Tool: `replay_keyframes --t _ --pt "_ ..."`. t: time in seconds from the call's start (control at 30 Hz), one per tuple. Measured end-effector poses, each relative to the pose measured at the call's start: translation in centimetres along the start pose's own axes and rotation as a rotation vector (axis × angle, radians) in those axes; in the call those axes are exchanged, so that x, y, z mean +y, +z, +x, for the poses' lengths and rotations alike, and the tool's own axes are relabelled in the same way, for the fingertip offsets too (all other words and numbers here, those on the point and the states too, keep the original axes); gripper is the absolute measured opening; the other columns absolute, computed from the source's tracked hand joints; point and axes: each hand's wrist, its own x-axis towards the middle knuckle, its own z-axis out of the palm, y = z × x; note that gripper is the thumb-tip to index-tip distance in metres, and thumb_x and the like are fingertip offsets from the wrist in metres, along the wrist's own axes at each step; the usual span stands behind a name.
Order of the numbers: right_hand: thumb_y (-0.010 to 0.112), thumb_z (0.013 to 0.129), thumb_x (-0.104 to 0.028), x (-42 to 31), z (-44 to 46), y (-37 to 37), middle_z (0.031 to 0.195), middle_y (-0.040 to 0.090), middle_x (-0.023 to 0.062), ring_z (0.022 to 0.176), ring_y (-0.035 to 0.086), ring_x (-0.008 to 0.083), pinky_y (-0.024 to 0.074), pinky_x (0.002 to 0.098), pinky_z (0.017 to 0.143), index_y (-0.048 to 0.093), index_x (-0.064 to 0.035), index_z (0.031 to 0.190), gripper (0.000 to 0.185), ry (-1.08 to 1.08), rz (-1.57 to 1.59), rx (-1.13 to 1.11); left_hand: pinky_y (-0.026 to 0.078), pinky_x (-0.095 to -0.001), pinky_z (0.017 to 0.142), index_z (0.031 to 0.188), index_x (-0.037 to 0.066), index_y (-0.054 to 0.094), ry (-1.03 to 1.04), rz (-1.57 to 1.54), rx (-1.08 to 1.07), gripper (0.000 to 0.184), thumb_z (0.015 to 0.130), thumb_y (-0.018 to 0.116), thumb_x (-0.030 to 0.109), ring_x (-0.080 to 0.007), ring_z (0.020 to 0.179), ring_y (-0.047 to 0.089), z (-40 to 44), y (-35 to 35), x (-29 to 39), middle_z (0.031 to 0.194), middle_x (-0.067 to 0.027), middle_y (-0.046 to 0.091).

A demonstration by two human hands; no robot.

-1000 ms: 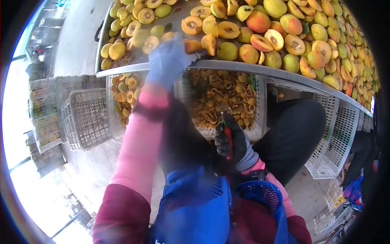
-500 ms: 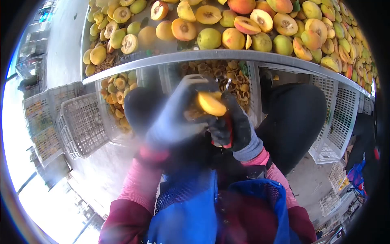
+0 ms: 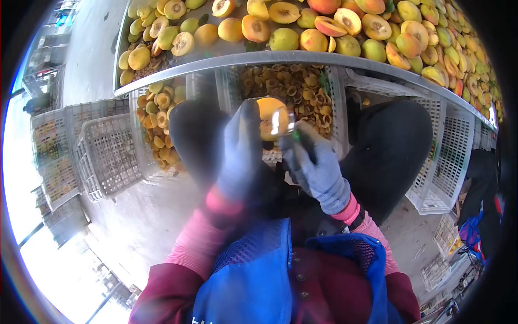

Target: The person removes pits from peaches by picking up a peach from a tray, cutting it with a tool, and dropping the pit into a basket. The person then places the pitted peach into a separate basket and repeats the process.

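My left hand (image 3: 241,143), in a grey glove and blurred, is closed around a yellow peach half (image 3: 265,114) with its cut face up. My right hand (image 3: 317,170), gloved in grey with dark fingers, is closed around a pitting tool whose shiny metal end (image 3: 276,124) lies against the peach flesh. The tool's handle is mostly hidden in my fingers. Below both hands stands a crate (image 3: 339,116) holding brown pits and scraps (image 3: 288,83).
A metal-edged table (image 3: 259,58) in front bears many whole and halved peaches (image 3: 376,27). Beside my left knee, another crate holds peach halves (image 3: 162,119). Stacked plastic crates (image 3: 110,156) stand left, more crates (image 3: 445,156) right. A person's dark-clothed leg (image 3: 477,183) is far right.
The peach half has moved up and left and now shows its cut face upward. My right hand has turned, so the red handle no longer shows. The view has shifted slightly.
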Motion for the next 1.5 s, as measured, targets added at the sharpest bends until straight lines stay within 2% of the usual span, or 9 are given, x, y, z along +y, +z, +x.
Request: replay_keyframes --t 0.13,0.33,0.43,0.67,0.87,1.0,1.17,1.27,1.5 --pt "0.054 0.090 -0.021 -1.8 -1.0 -0.5 0.085 0.062 0.0220 0.078 0.061 0.0371 0.0462 0.0427 0.066 0.055 -0.0013 0.109 0.028 0.180 -0.096 -0.048 0.049 -0.0348 0.075 0.118 -0.006 0.045 0.481 0.602 0.045 0.030 0.095 0.046 0.013 -0.0293 0.078 0.059 -0.4 -0.6 -4.3 0.099 -0.0216 0.055" --pt "0.051 0.093 -0.030 -0.3 -2.6 1.4 0.071 0.060 0.0148 0.062 0.059 0.0327 0.0466 0.0383 0.057 0.056 -0.0030 0.103 0.029 -0.100 -0.249 0.125 0.046 -0.0278 0.071 0.113 -0.002 0.052 0.080 0.109 0.108 0.026 0.096 0.047 0.017 -0.0165 0.079 0.054 -1.4 1.5 -1.3 0.092 -0.0105 0.057" --pt "0.050 0.095 -0.031 -3.3 -1.9 -0.6 0.076 0.054 0.0098 0.049 0.050 0.0178 0.0381 0.0298 0.037 0.056 -0.0038 0.104 0.029 0.912 0.694 -0.193 0.043 -0.0227 0.069 0.106 0.000 0.058 0.084 0.017 0.082 0.027 0.097 0.047 0.023 -0.0080 0.078 0.051 -1.6 1.8 -0.9 0.086 -0.0025 0.058" --pt "0.035 0.094 -0.056 -1.5 -2.8 -1.4 0.050 0.034 -0.0034 0.034 0.029 0.0088 0.0244 0.0248 0.031 0.052 -0.0127 0.084 0.048 1.050 1.618 -0.555 0.044 -0.0241 0.073 0.104 -0.002 0.057 0.179 0.132 -0.059 0.026 0.097 0.045 0.020 -0.0087 0.080 0.052 -1.9 1.5 -0.5 0.088 -0.0036 0.059" --pt "0.038 0.096 -0.049 -0.2 -3.2 0.0 0.053 0.041 -0.0016 0.037 0.039 0.0070 0.0332 0.0205 0.027 0.045 -0.0103 0.083 0.042 0.867 2.394 -0.700 0.047 -0.0373 0.070 0.127 -0.005 0.040 0.335 0.229 -0.141 0.049 0.085 0.057 0.014 -0.0324 0.080 0.056 -1.0 -1.3 -4.0 0.097 -0.0190 0.056" --pt "0.036 0.096 -0.048 0.4 -2.2 -0.9 0.056 0.042 -0.0017 0.039 0.040 0.0088 0.0374 0.0235 0.032 0.049 -0.0092 0.083 0.043 0.671 2.339 -0.645 0.048 -0.0370 0.071 0.126 -0.006 0.043 -0.029 -0.118 0.309 0.046 0.092 0.052 0.025 -0.0276 0.084 0.058 -1.5 -1.6 -1.9 0.097 -0.0141 0.059" --pt "0.040 0.095 -0.048 4.2 -3.3 0.6 0.055 0.036 -0.0025 0.040 0.032 0.0092 0.0314 0.0226 0.036 0.058 -0.0077 0.087 0.045 1.091 2.186 -0.385 0.047 -0.0334 0.087 0.115 0.004 0.060 0.326 0.201 0.434 0.033 0.097 0.046 0.028 -0.0255 0.103 0.055 0.0 -16.2 -1.4 0.107 -0.0157 0.059" --pt "0.041 0.093 -0.052 4.4 -2.2 0.4 0.053 0.034 -0.0039 0.040 0.031 0.0080 0.0278 0.0225 0.036 0.058 -0.0099 0.085 0.047 1.170 1.950 -0.325 0.045 -0.0369 0.087 0.112 0.007 0.063 0.190 1.526 0.839 0.037 0.089 0.058 0.035 -0.0282 0.099 0.059 2.1 -18.2 1.1 0.109 -0.0190 0.059" --pt "0.043 0.092 -0.054 5.7 -1.3 1.3 0.053 0.032 -0.0054 0.040 0.029 0.0073 0.0265 0.0233 0.036 0.059 -0.0149 0.082 0.044 1.291 1.576 -0.096 0.047 -0.0387 0.084 0.117 0.007 0.058 0.034 1.651 0.438 0.057 0.076 0.069 0.044 -0.0303 0.098 0.061 16.8 -13.0 2.2 0.106 -0.0173 0.063"
